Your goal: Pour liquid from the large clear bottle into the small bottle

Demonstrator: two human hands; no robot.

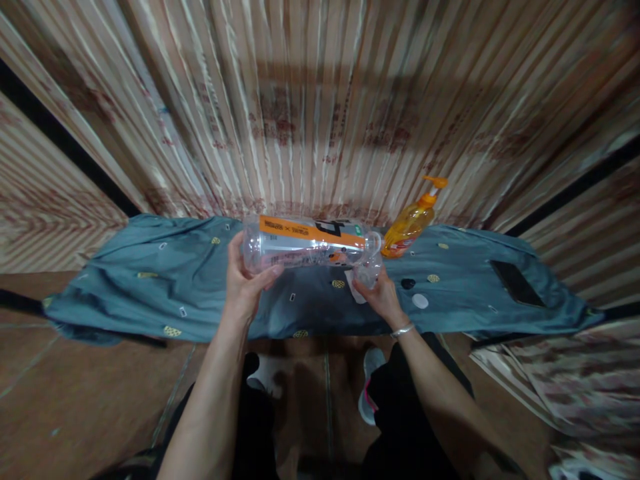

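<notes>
My left hand [243, 280] is closed round the base end of a clear plastic bottle [310, 243] with an orange label, held on its side above a table under a blue-grey patterned cloth [165, 280]. The bottle's neck points right, tipped over a small clear cup [369, 272]. My right hand [381, 295] grips that cup just above the cloth. Whether liquid is running out cannot be made out.
An orange pump bottle [413, 223] stands at the table's far edge, right of the bottle's neck. A dark phone [517, 283] lies at the right end, and a white lid [420, 301] and a dark lid [408, 283] by my right hand. A striped curtain [320, 100] hangs behind.
</notes>
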